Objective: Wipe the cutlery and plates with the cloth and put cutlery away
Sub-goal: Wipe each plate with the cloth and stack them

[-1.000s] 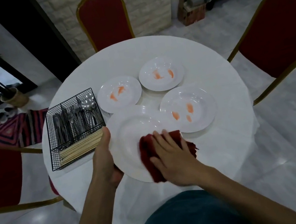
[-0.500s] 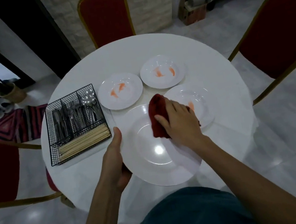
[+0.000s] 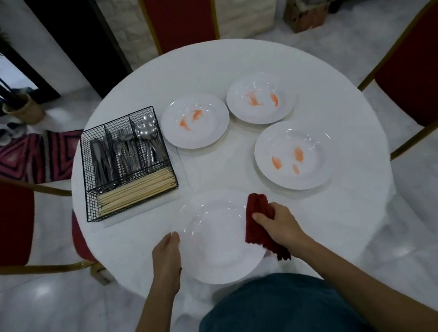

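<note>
Round white surface (image 3: pixel 196 69): near plate (image 3: pixel 220 251) sits at the near edge, left grip (image 3: pixel 167 253) holding its left rim, right grip (image 3: pixel 277 225) clenched round the red cloth (image 3: pixel 256 217); a hard wipe could tip it off

Not much of the body on my feed. The left arm (image 3: pixel 155 313) and right arm (image 3: pixel 358 273) are bare right to the frame edge, and so are the left grip (image 3: pixel 166 257) and right grip (image 3: pixel 279 225). Between them there's a plain dark teal-blue garment (image 3: pixel 273 318). Can't tell if it's a shirt or trousers.
</note>
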`<state>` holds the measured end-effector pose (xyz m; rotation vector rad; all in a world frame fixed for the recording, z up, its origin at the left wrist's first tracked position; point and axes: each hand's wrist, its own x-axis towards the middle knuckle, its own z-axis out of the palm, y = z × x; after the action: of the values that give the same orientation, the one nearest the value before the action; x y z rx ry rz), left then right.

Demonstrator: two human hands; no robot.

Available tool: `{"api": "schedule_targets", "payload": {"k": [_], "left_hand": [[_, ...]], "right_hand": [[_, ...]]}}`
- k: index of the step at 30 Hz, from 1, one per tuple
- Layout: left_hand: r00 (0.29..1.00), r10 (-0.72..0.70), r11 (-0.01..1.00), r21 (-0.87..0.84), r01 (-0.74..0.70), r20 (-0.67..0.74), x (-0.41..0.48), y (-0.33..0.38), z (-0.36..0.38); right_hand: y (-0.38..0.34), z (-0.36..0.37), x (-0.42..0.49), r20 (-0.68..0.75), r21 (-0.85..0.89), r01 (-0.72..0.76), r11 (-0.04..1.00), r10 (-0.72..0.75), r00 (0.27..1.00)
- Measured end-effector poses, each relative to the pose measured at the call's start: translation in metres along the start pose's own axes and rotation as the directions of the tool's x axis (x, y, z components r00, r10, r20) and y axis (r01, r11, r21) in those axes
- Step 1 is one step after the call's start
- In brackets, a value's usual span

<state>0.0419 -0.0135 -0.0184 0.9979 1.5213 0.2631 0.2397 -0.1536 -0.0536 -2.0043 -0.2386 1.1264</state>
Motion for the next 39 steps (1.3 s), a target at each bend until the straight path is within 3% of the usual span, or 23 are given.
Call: {"api": "schedule_targets", "payload": {"k": [4, 9, 13, 19, 27, 30, 35, 39], "left_hand": [[0.999, -0.039, 0.999, 0.004, 0.040, -0.011, 0.017, -0.006, -0.019], [0.998, -0.002, 1.000, 0.030, 0.003, -0.059, 0.030, -0.004, -0.034], [0.991, 0.118, 0.970, 0.222, -0.100, -0.069, 0.022, 0.008, -0.029], [0.960, 0.280, 0.923, 0.274, -0.268, -0.003, 0.000, 0.004, 0.000], [0.938, 0.275, 0.871, 0.360, -0.336, 0.210, -0.030, 0.004, 0.055], [0.931, 0.261, 0.886, 0.319, -0.337, 0.256, -0.031, 0.007, 0.081], [0.914, 0.157, 0.922, 0.276, -0.271, 0.374, -0.027, 0.016, 0.140], [0.910, 0.041, 0.909, 0.363, -0.205, 0.412, -0.024, 0.027, 0.188]], "right_hand": [[-0.010, 0.015, 0.010, 0.001, 0.041, -0.016, 0.999, 0.016, 1.000], [-0.019, 0.026, 0.012, -0.001, -0.037, 0.016, 0.999, -0.016, 1.000], [-0.012, 0.020, 0.005, -0.104, 0.096, -0.014, 0.995, 0.024, 0.994], [0.010, 0.004, -0.027, -0.170, 0.297, -0.066, 0.953, 0.121, 0.978], [-0.002, -0.023, -0.038, -0.128, 0.415, -0.035, 0.909, 0.096, 0.987], [-0.006, -0.042, -0.032, -0.119, 0.417, -0.031, 0.908, 0.088, 0.989], [-0.007, -0.082, -0.020, -0.139, 0.415, -0.020, 0.910, 0.085, 0.987], [0.004, -0.115, -0.019, -0.070, 0.361, -0.030, 0.932, 0.059, 0.996]]}}
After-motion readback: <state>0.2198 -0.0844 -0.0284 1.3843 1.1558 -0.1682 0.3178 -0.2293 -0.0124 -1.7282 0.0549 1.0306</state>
